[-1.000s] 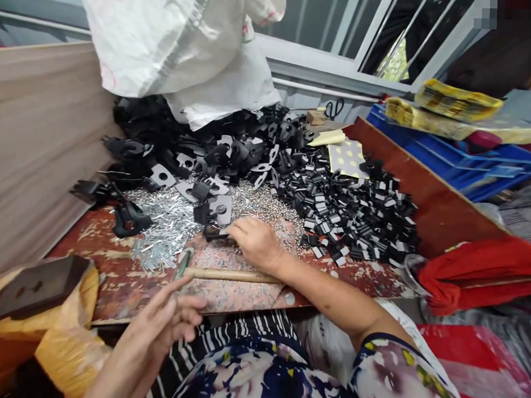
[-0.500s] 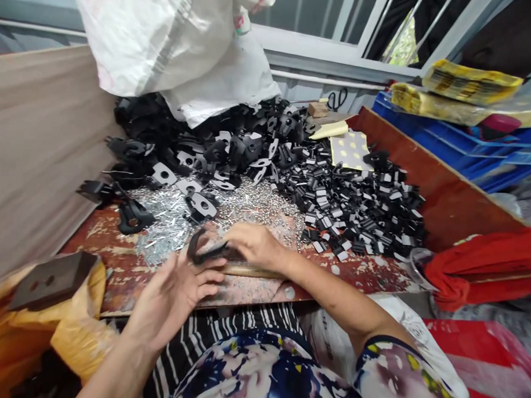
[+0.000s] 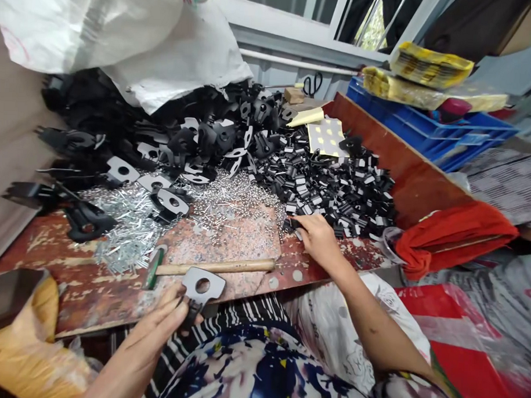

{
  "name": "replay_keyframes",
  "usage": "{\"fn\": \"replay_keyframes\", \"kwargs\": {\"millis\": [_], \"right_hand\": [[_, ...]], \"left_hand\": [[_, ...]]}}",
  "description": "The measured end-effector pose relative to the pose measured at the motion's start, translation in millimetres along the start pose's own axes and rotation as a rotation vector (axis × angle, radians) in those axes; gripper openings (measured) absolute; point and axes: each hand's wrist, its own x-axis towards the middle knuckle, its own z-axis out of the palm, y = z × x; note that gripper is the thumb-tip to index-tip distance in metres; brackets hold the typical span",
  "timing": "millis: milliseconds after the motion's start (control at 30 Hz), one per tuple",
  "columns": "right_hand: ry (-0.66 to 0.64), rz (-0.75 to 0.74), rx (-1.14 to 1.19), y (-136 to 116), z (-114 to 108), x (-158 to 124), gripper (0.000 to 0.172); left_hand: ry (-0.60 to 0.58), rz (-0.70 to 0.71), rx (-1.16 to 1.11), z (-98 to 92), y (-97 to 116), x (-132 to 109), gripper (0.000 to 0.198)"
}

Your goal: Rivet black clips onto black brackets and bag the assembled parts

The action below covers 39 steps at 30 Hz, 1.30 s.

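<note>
My left hand [image 3: 168,320] grips a black part with a flat grey face and a round hole [image 3: 204,285], near the bench's front edge. My right hand [image 3: 318,238] reaches to the near left edge of a pile of small black clips [image 3: 318,186], its fingertips pinched at a dark clip there. A hammer with a green head [image 3: 153,269] and wooden handle [image 3: 228,266] lies between the hands. Behind it are silver pins [image 3: 127,226] and small shiny metal pieces [image 3: 230,198]. Larger black parts with holes [image 3: 122,171] are heaped at the back left.
A white sack [image 3: 183,57] hangs over the heap. Red-brown boards [image 3: 418,175] edge the bench's right side. Beyond are a blue crate [image 3: 446,133] and red cloth [image 3: 456,234]. Scissors [image 3: 312,84] are at the back; a yellow bag [image 3: 37,353] is at the front left.
My right hand has left the black part and moved right to the clips. My left hand has closed on the part and turned its grey face up. The view has shifted right, and the hammer shows.
</note>
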Motion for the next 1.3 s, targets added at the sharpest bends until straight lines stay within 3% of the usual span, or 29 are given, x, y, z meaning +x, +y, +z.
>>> {"fn": "replay_keyframes", "kwargs": {"millis": [100,267,333,433,500,567,667,733,833,1033,1300], "right_hand": [[-0.062,-0.024,-0.04,17.9,9.5,10.3,0.036],[0.097,0.044,-0.037,10.2,8.0,16.6,0.045],[0.144,0.009,-0.018,-8.5,2.2,14.8,0.047],[0.112,-0.168,0.039,-52.5,0.9,8.8,0.048],[0.083,-0.313,0.108,-86.7,7.1,3.8,0.047],[0.06,-0.397,0.237,-118.3,16.5,-0.9,0.034],[0.045,-0.317,0.433,-152.9,28.9,-6.4,0.012],[0.097,-0.235,0.474,-166.3,33.7,-9.5,0.008],[0.151,-0.216,0.462,-176.1,37.3,-14.4,0.011],[0.076,-0.268,0.48,-183.8,37.9,-21.8,0.031],[0.078,-0.249,0.6,-184.5,36.0,-18.4,0.022]], "left_hand": [[-0.016,0.0,0.032,4.6,-3.3,-4.2,0.047],[0.077,0.017,0.09,1.3,-6.7,-17.3,0.054],[0.089,0.088,0.175,0.0,-5.8,-19.1,0.051],[-0.003,0.184,0.255,3.1,-2.3,-13.9,0.04],[-0.083,0.163,0.198,10.0,-1.0,-8.7,0.035],[-0.156,0.105,0.051,20.3,-1.4,-5.3,0.031],[-0.237,0.062,-0.194,36.7,-2.5,-5.0,0.026],[-0.253,0.076,-0.3,43.8,-1.7,-6.0,0.022],[-0.238,0.101,-0.382,46.1,0.4,-6.4,0.019],[-0.224,0.173,-0.403,41.1,-1.1,-3.0,0.018],[-0.272,0.14,-0.452,36.4,2.2,-3.8,0.017]]}}
